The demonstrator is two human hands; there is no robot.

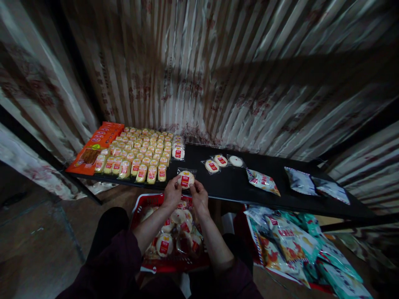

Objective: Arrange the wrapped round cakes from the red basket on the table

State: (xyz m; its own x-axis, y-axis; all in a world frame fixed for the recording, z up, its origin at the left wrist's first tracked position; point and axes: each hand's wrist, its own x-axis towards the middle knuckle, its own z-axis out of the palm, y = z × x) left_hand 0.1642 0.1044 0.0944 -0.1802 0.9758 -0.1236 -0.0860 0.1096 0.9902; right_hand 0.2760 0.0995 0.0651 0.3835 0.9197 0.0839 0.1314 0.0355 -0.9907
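Both my hands grip one round wrapped cake [187, 179] with a red and yellow label, held at the front edge of the black shelf [193, 160]. My left hand [173, 192] pinches its left side and my right hand [199, 197] its right side. Below my forearms stands a red basket [136, 211] of similar round wrapped cakes [164, 245]. Farther back on the shelf, a row of round cakes [178, 153] runs toward the curtain. To the right of my hands lie 3 more, a labelled one [212, 166] among them.
Rows of small yellow wrapped cakes [135, 167] and orange packets [92, 153] cover the shelf's left part. Snack bags [263, 181] lie on its right. A second red basket [246, 232] overflows with chip bags [288, 236] below. A striped curtain [199, 74] hangs behind.
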